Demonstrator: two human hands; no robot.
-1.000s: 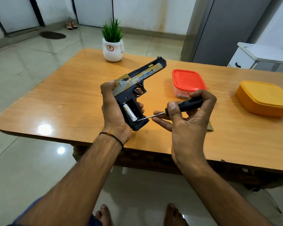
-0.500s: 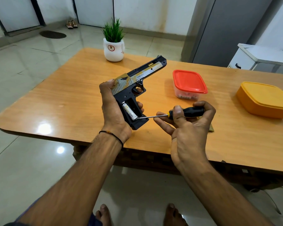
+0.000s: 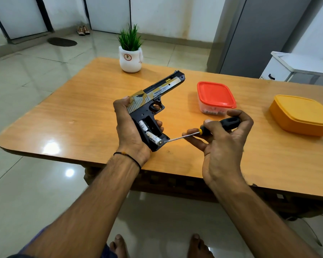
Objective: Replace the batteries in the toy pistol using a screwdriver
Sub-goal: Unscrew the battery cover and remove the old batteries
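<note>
Surroundings: an orange-brown wooden counter [image 3: 78, 112] carries a clear plastic tub with a red lid [image 3: 215, 94], standing just behind the right hand [image 3: 224, 146]. A yellow lidded box [image 3: 302, 116] sits further right, and a white pot with a green plant [image 3: 130, 59] at the far edge. A grey cabinet [image 3: 259, 34] and a white unit [image 3: 295, 67] stand beyond.

Task item: the black and gold toy pistol [image 3: 153, 101] is held above the counter, muzzle pointing away and up. The left hand [image 3: 128, 131] has its fingers [image 3: 159, 124] wrapped round the grip, and its palm hides the grip's back. The battery bay is open, with white batteries [image 3: 153, 139] inside.

The right fingers [image 3: 239, 116] pinch the black handle of the steel-shafted screwdriver [image 3: 229, 121]. Its tip rests at the butt of the grip, beside the lower battery's end.

Change: half a second ago the tip sat higher in the bay. It is now lower, and the lower battery's end stands raised out of the bay.
</note>
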